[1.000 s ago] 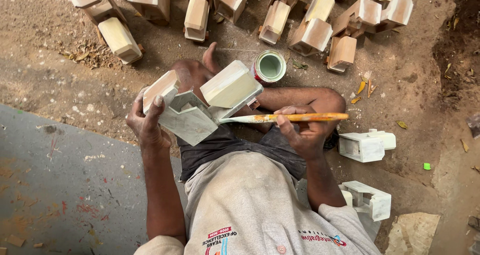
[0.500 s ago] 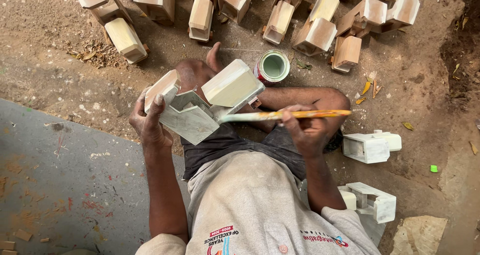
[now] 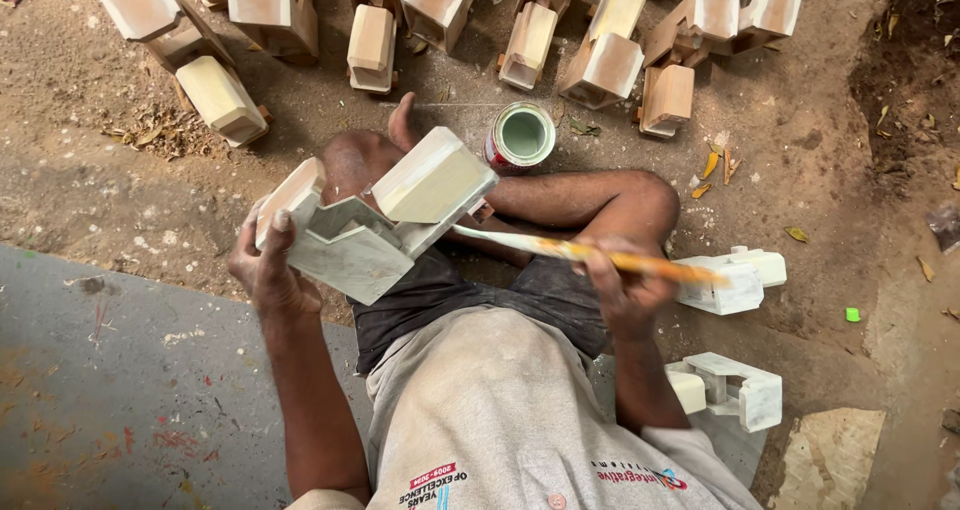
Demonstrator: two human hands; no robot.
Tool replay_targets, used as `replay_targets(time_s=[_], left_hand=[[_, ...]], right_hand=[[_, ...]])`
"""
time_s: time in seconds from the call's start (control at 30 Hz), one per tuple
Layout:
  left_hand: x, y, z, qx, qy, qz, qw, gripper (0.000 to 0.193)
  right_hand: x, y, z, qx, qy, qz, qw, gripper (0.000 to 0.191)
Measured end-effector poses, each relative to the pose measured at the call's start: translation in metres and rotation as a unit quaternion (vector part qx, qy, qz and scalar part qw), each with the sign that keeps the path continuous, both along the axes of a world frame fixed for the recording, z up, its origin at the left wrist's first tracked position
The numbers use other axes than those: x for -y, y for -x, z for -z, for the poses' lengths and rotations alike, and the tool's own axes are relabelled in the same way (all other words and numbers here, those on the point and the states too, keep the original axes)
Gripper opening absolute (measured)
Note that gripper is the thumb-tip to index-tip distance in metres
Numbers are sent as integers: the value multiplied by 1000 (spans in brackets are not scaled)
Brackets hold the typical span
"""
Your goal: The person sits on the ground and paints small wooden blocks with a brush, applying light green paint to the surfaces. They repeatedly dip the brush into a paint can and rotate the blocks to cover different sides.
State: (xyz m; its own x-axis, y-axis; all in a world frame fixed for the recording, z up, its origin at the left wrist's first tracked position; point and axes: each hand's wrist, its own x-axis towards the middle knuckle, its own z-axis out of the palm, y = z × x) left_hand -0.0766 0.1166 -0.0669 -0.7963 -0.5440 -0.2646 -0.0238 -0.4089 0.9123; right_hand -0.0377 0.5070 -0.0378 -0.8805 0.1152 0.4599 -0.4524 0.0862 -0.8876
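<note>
I sit on the ground with my legs crossed. My left hand (image 3: 265,270) grips a notched wooden piece (image 3: 380,215) coated in pale grey-white paint and holds it over my lap. My right hand (image 3: 625,285) holds a long paintbrush (image 3: 590,255) with a yellow-orange handle. Its bristle end touches the underside of the wooden piece. An open tin of pale green-white paint (image 3: 522,135) stands on the dirt just beyond my knees.
Several unpainted wooden pieces (image 3: 600,65) lie in a row on the dirt at the top. Two painted white pieces (image 3: 735,280) (image 3: 735,390) rest to my right. A grey concrete slab (image 3: 120,390) covers the lower left.
The wooden piece has tilted slightly in my left hand, and the brush has slid along its underside. The view has shifted a little.
</note>
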Motion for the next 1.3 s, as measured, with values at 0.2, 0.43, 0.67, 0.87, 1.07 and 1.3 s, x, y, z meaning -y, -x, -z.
replay_targets(time_s=[0.2,0.43,0.67,0.87,1.07,1.3], left_hand=[[1,0,-3,-35,-31,8,999,86],[-2,0,-5,-32,-27,3,999,81],[-2,1,-1,-37,-16,11,999,81],[-2,0,-5,-38,-14,10,999,80],[-6,0,-9,-48,-21,12,999,82],[-5,-2,-16,-61,17,14,998,83]], right_hand=[[-17,-23,1,-92,-59,50,993,17],[0,-21,-26,-117,-232,36,965,13],[3,-17,-41,-132,-219,12,967,16],[-1,-18,-43,-129,-235,-15,963,19],[-7,-20,-32,-126,-238,29,963,16],[-20,-19,-27,-102,-156,58,981,13]])
